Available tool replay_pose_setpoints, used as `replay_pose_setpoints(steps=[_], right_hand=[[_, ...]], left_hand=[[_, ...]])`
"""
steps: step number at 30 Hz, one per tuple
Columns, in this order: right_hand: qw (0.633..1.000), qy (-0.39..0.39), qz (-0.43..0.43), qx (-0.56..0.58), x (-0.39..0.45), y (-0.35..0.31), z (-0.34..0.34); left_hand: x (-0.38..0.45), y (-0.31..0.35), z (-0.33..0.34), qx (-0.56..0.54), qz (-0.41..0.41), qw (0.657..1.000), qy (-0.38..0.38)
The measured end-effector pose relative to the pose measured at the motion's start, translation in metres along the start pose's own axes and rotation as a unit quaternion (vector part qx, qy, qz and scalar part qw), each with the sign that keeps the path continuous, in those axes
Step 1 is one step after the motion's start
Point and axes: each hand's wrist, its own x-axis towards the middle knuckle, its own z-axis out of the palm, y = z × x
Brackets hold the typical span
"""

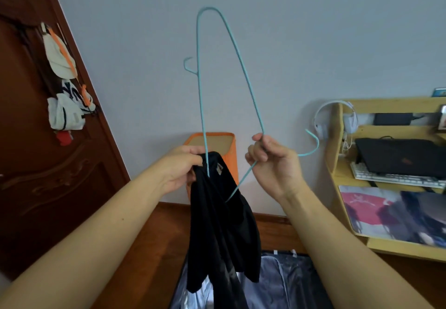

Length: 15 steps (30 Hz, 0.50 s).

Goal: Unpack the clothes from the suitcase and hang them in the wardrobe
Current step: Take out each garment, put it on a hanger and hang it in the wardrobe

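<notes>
A thin teal wire hanger (243,67) stands on end in front of me, one shoulder tip up near the wall and its hook pointing right. My right hand (270,161) pinches the hanger at the base of the hook. My left hand (179,166) grips the collar of a black garment (217,224) together with the hanger's lower bar. The hanger's lower end is inside the neck opening, and the garment hangs down over the open suitcase (284,282), whose grey lining shows at the bottom of the view.
A dark wooden door (48,163) with caps (60,55) hung on it fills the left. An orange fabric bin (212,144) stands against the wall behind the hands. At the right is a wooden desk (337,175) with white headphones (337,117), a laptop (398,156) and a keyboard.
</notes>
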Motion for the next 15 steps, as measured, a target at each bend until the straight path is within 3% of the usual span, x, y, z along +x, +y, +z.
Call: replay_pose_setpoints(steps=[4, 7, 11, 15], right_hand=[[0.999, 0.009, 0.007, -0.035, -0.006, 0.008, -0.022], [0.972, 0.023, 0.056, -0.228, -0.015, 0.006, -0.055], [0.892, -0.017, 0.101, -0.440, -0.022, -0.018, -0.077], [0.831, -0.056, 0.082, -0.548, -0.012, -0.034, -0.074]], left_hand=[[0.001, 0.011, -0.004, -0.028, 0.026, 0.999, 0.010], [0.001, 0.020, -0.027, -0.031, 0.046, 0.996, 0.069], [0.006, 0.013, -0.053, 0.157, 0.078, 0.968, 0.182], [0.011, -0.006, -0.064, 0.286, 0.101, 0.913, 0.274]])
